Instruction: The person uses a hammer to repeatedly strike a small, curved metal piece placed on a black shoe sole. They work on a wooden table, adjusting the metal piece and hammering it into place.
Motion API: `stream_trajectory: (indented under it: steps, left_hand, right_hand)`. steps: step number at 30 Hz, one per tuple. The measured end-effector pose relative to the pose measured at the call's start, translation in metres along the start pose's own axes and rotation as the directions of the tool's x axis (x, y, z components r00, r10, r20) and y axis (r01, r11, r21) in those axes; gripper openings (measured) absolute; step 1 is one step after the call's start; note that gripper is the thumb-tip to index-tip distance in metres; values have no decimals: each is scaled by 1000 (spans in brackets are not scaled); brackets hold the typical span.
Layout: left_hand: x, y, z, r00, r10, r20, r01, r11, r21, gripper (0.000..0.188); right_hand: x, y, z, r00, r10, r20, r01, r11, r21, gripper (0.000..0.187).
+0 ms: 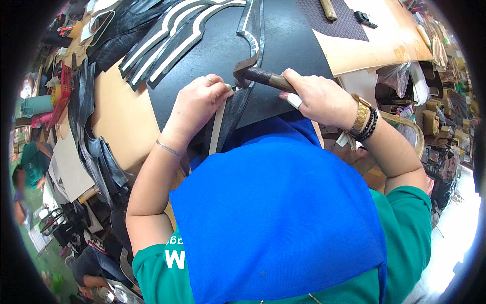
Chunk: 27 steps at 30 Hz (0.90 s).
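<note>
My right hand (324,101) is closed around the wooden handle of a hammer (260,76). The dark hammer head rests on or just above a long black leather piece (253,20) with a pale band along its curved edge. My left hand (200,104), fingers pinched together, grips a narrow pale strip (217,126) close to the hammer head. That strip hangs toward me over the near end of the black leather. Under the work lies a smooth black board (296,43). White tape covers one finger of the right hand.
Several black pieces with white bands (177,30) lie at the board's far left. Black leather sheets (83,111) drape over the table's left edge, near a red basket (63,93). A dark textured mat (336,20) and small black object (365,19) lie far right. People sit at left.
</note>
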State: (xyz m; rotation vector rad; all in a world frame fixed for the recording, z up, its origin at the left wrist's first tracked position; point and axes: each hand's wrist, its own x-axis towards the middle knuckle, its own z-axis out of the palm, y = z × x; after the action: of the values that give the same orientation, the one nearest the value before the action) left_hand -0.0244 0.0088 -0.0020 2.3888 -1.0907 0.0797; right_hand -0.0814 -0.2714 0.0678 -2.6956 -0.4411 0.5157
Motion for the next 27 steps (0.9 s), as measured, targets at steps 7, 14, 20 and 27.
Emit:
stream_trajectory:
  steps: [7, 14, 20, 27]
  left_hand:
    - [-27, 21, 3, 986, -87, -143, 97, 994, 58, 30]
    - [-47, 30, 5, 964, -209, -166, 228, 968, 105, 28]
    - [-38, 20, 12, 953, -231, -198, 261, 955, 140, 24]
    - [1, -3, 22, 916, -232, -328, 317, 920, 232, 40]
  right_hand:
    - [5, 1, 5, 997, -66, -29, 68, 992, 102, 34]
    - [13, 7, 19, 980, -167, -106, 185, 962, 199, 33]
    - [27, 9, 24, 954, -188, -235, 234, 954, 188, 33]
    - [33, 15, 7, 954, -20, -301, 91, 971, 223, 31]
